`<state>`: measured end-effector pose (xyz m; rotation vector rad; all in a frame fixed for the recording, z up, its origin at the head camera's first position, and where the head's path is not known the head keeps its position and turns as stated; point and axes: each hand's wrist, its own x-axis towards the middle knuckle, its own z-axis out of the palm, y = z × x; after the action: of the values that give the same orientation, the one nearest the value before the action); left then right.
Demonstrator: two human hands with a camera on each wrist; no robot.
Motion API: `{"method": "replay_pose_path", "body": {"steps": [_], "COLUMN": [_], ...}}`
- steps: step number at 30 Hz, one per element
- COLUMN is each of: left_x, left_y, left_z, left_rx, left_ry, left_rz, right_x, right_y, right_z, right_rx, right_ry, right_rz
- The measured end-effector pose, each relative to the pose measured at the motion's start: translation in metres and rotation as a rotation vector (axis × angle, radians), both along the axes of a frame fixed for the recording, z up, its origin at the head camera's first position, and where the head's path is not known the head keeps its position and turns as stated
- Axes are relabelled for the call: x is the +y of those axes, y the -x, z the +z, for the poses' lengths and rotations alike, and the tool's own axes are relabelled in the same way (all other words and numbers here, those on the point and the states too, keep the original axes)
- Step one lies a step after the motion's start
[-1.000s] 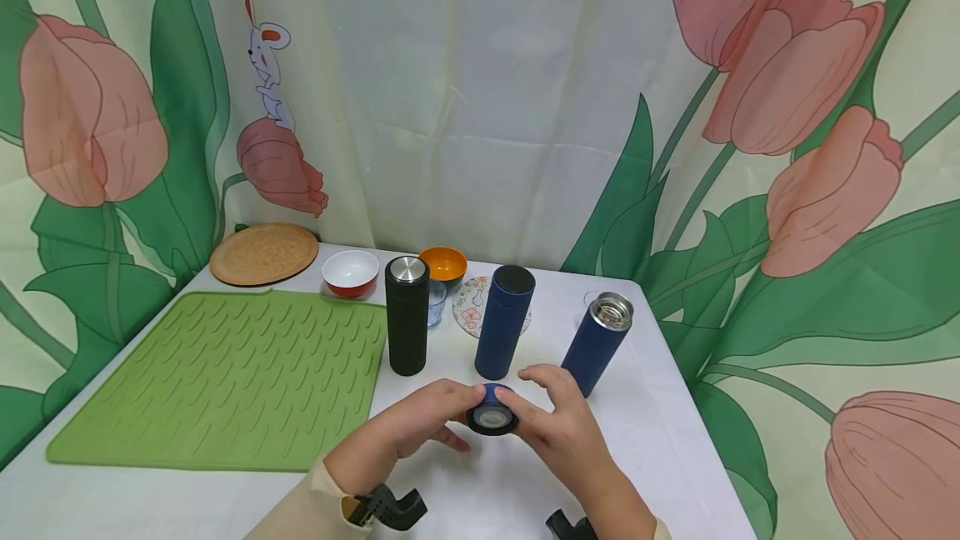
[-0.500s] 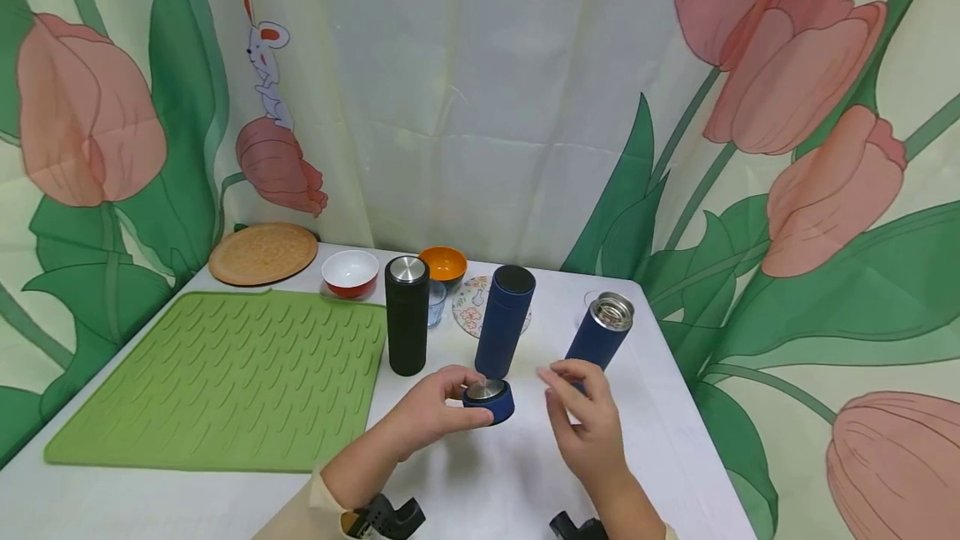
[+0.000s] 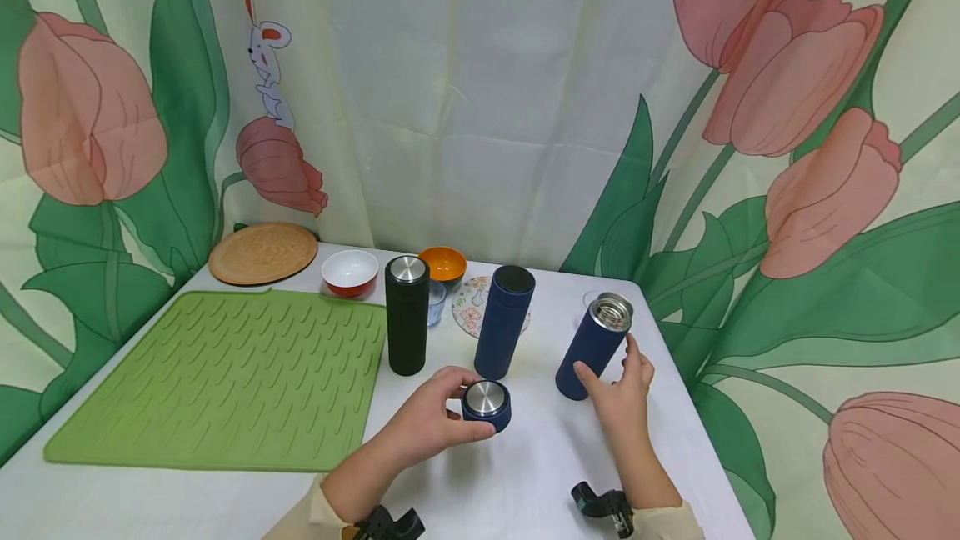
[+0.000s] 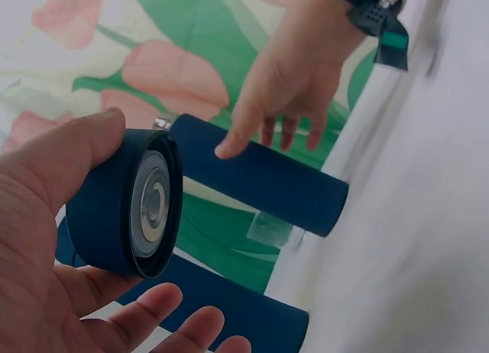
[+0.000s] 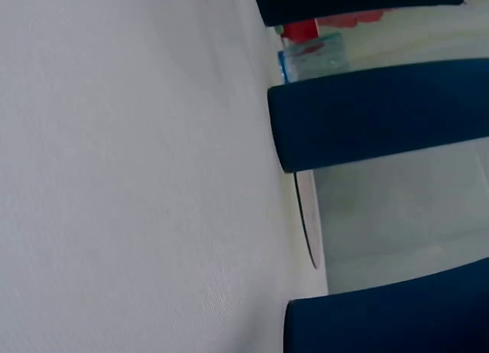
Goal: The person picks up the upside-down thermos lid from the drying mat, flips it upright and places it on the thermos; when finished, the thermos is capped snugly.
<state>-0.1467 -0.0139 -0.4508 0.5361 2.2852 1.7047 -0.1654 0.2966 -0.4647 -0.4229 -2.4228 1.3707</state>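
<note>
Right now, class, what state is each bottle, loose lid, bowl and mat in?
Right blue cylindrical metallic-mouthed bottle: uncapped, upright
Middle blue cylindrical bottle: capped, upright
Black cylindrical bottle: capped, upright
Blue round silver-topped lid: off, held in left fingers
White-and-red round bowl: mouth up
Orange round bowl: mouth up
Green rectangular ridged mat: lying flat

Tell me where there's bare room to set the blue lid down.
Bare tablecloth lies between the left hand and right hand, also between the closed blue bottle and open blue bottle. Crowded behind the black bottle and closed blue bottle: orange bowl, glass, floral plate.
</note>
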Motion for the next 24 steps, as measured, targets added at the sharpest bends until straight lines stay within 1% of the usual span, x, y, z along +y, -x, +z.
{"method": "replay_pose_path", "body": {"steps": [2,5,11,15,17,20,22,24], "left_x": [0.001,0.001,0.003,0.006,0.01,0.019,0.03,0.044], "left_y": [0.0,-0.001,-0.003,-0.002,0.0,0.006,0.01,0.012], "left_z": [0.0,-0.002,-0.005,-0.006,-0.008,-0.008,-0.005,0.002], "left_rx": [-0.004,-0.004,0.015,0.029,0.054,0.13,0.181,0.221], "left_ry": [0.005,0.023,0.047,0.077,0.11,0.172,0.196,0.194], "left_rz": [0.003,0.008,0.005,-0.01,-0.026,-0.065,-0.098,-0.138], "right_x": [0.005,0.011,0.017,0.02,0.021,0.023,0.025,0.028], "right_y": [0.005,0.01,0.014,0.015,0.015,0.015,0.015,0.016], "right_z": [-0.003,-0.005,-0.008,-0.008,-0.008,-0.007,-0.006,-0.005], "right_rx": [-0.064,-0.104,-0.077,-0.063,-0.07,-0.088,-0.1,-0.106], "right_ry": [-0.011,-0.021,-0.061,-0.067,-0.07,-0.075,-0.089,-0.11], "right_rz": [0.013,0.037,0.06,0.066,0.068,0.074,0.079,0.084]}}
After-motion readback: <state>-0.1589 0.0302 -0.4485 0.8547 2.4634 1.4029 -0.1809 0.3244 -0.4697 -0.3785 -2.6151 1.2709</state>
